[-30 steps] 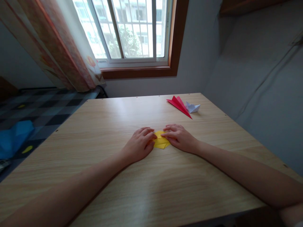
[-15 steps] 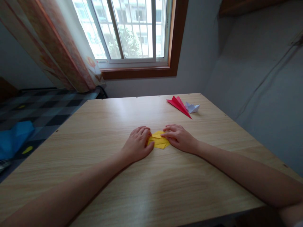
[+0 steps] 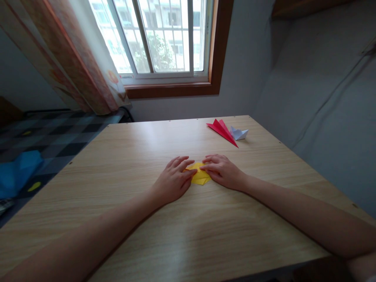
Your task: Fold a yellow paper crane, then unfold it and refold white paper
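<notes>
Now left hand (image 3: 174, 182) reaches further right, fingers spread, one finger over yellow paper (image 3: 201, 179); fold maybe getting pressed flat. Right hand (image 3: 225, 172) stays at paper's right edge, cannot tell if pinching. Paper lies mid table (image 3: 141, 152), nearer than red plane (image 3: 223, 133).

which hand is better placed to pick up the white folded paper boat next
Probably the right hand: it is nearer the white folded paper boat. The left hand is farther away, and the red folded paper plane lies partly in its path. Both touch the yellow folded paper.
</notes>
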Available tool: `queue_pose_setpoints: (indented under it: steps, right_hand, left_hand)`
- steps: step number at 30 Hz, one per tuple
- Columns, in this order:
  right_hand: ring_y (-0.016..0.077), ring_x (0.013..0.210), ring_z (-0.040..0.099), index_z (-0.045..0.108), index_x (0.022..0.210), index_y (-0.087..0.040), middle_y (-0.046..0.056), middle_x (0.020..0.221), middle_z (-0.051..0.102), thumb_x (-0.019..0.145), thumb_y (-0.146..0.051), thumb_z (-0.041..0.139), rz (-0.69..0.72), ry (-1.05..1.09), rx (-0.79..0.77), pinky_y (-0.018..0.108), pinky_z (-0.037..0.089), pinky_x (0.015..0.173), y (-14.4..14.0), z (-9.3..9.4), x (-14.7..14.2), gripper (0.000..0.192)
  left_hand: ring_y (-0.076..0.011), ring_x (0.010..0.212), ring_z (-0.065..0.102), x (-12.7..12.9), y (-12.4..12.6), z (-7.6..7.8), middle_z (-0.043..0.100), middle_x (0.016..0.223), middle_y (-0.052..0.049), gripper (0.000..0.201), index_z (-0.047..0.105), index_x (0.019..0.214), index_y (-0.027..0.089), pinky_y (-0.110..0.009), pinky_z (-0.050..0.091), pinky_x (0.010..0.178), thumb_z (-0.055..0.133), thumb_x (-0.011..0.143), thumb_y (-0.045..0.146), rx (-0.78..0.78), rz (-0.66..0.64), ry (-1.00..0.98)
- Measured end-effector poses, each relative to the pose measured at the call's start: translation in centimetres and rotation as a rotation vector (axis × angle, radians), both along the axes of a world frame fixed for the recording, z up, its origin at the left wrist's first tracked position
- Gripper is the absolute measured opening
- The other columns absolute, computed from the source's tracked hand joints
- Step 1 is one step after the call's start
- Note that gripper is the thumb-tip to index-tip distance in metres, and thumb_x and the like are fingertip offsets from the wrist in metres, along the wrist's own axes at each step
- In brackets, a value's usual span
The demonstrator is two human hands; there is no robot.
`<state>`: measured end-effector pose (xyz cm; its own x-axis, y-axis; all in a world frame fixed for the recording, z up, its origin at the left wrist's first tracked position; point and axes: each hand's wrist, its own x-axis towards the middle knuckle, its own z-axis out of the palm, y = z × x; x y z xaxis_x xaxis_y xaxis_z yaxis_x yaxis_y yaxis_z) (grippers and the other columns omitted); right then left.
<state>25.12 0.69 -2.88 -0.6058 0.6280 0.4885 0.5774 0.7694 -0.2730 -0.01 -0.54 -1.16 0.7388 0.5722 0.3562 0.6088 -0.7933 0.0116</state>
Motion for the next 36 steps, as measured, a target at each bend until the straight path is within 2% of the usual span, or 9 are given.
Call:
queue_pose_setpoints:
  steps: [8,13,18,25,36]
  right_hand:
    - [0.0259,0.115,0.060,0.073,0.103,-0.023,0.008,0.113,0.072,0.089,-0.018,0.060,-0.072,-0.022,0.053,0.046,0.043,0.099,-0.4,0.2,-0.1,0.021]
    - [0.0284,0.117,0.058,0.073,0.101,-0.022,0.008,0.113,0.072,0.089,-0.021,0.059,-0.114,-0.097,0.130,0.050,0.038,0.103,-0.8,0.5,-0.1,0.018]
    - [0.0294,0.118,0.057,0.074,0.094,-0.021,0.007,0.112,0.073,0.091,-0.022,0.057,-0.158,-0.181,0.197,0.052,0.033,0.107,-1.1,0.9,-0.1,0.017]
    - [0.0312,0.120,0.055,0.074,0.087,-0.020,0.008,0.110,0.073,0.091,-0.022,0.057,-0.204,-0.219,0.225,0.055,0.030,0.109,-1.5,1.0,-0.2,0.017]
    - [0.0333,0.121,0.053,0.074,0.092,-0.016,0.012,0.104,0.073,0.095,-0.031,0.055,-0.327,-0.314,0.237,0.055,0.026,0.110,-1.9,1.5,-0.4,0.025]
  left_hand:
    - [-0.0261,0.124,0.052,0.5,-0.4,0.6,0.067,0.121,-0.006,0.028,0.067,0.116,0.021,-0.049,0.037,0.113,0.051,0.093,0.019,-0.016,-0.020,-0.002]
    - [-0.0253,0.118,0.055,0.9,-0.8,0.8,0.068,0.110,-0.008,0.024,0.070,0.105,0.019,-0.048,0.037,0.112,0.047,0.095,0.019,0.048,0.016,0.011]
    - [-0.0257,0.104,0.057,1.2,-1.3,1.2,0.067,0.096,-0.009,0.022,0.069,0.102,0.018,-0.048,0.039,0.108,0.049,0.095,0.022,0.110,0.066,0.111]
    - [-0.0258,0.095,0.057,1.4,-1.8,1.7,0.065,0.092,-0.009,0.022,0.068,0.101,0.019,-0.050,0.040,0.104,0.048,0.096,0.023,0.125,0.121,0.171]
    - [-0.0249,0.096,0.056,1.4,-1.7,1.5,0.065,0.091,-0.008,0.022,0.070,0.101,0.021,-0.049,0.039,0.104,0.048,0.096,0.025,0.153,0.137,0.130]
